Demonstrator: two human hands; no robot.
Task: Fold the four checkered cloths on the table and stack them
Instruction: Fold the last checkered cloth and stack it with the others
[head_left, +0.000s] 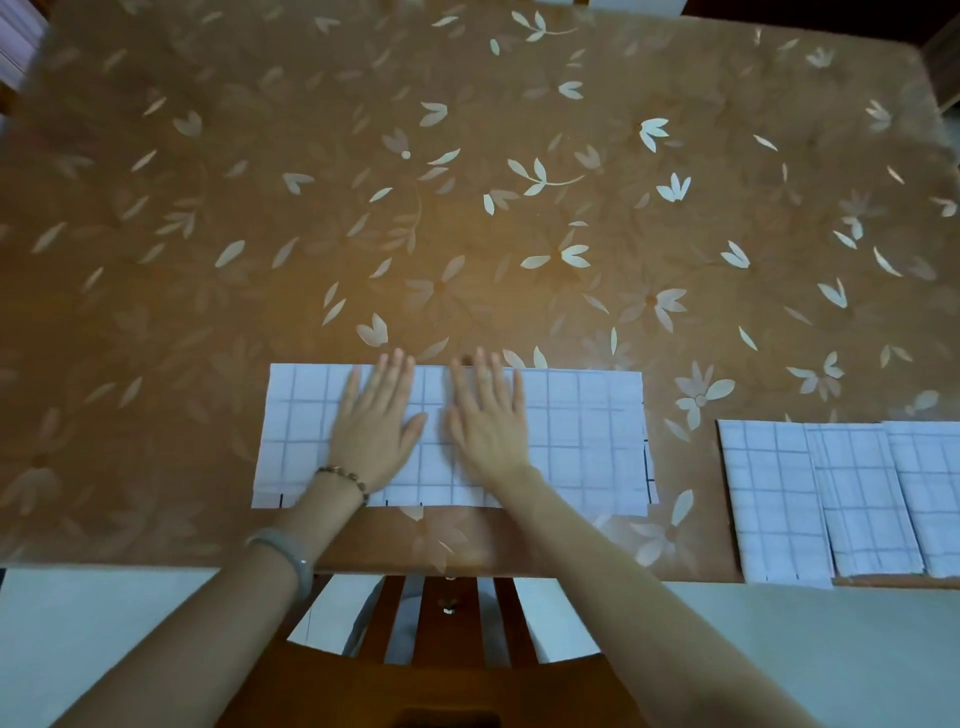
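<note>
White cloth (582, 436) with a thin dark grid, folded into a long strip, sits flat on the brown flowered table (467, 182) close to your edge. There are tiny black marks along its near and right edges, too small to read as anything. You've got your left hand (376, 421) and right hand (488, 421) palm down on the middle of it, just beside each other. Fingers are straight and mostly together, thumbs angled in toward each other, tips reaching the far edge of the strip. A beaded bracelet (343, 480) and a pale bangle (285, 558) are on your left arm. Off to your right, three folded cloths (769, 499) lie side by side with their edges overlapping, at the table's near edge.
</note>
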